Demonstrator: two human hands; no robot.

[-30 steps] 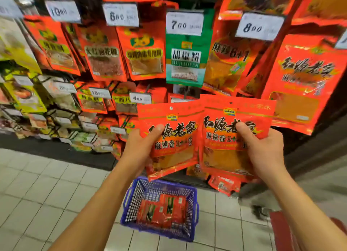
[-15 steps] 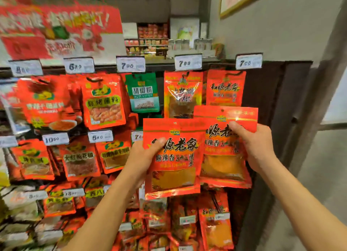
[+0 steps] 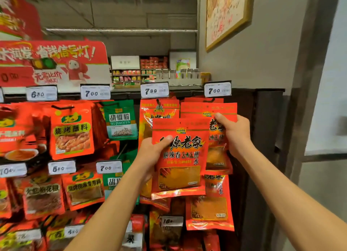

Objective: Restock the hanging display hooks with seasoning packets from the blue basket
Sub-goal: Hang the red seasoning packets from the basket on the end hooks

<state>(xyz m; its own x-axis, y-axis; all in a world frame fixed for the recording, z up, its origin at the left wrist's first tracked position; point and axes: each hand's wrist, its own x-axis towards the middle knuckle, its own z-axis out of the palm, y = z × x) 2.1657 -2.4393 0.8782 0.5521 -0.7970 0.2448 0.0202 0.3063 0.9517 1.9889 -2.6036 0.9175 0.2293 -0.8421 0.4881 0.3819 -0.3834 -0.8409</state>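
Note:
My left hand [image 3: 150, 153] grips a red seasoning packet [image 3: 180, 156] by its left edge, thumb across the front. My right hand [image 3: 234, 136] holds a second red seasoning packet [image 3: 208, 109] of the same kind, raised higher and partly behind the first. Its top edge sits just below the top-right hook's price tag [image 3: 217, 89], in front of matching packets [image 3: 202, 100] hanging there. The blue basket is out of view.
Rows of red seasoning packets [image 3: 72, 132] and a green pepper packet [image 3: 121, 120] hang to the left under price tags [image 3: 95, 92]. More packets [image 3: 210, 205] hang below my hands. A dark panel [image 3: 266, 138] and grey wall [image 3: 262, 53] bound the display on the right.
The view has swung up from the floor and basket to the top hook row. Both hands have lifted their packets, the right one rising up to the top-right hook.

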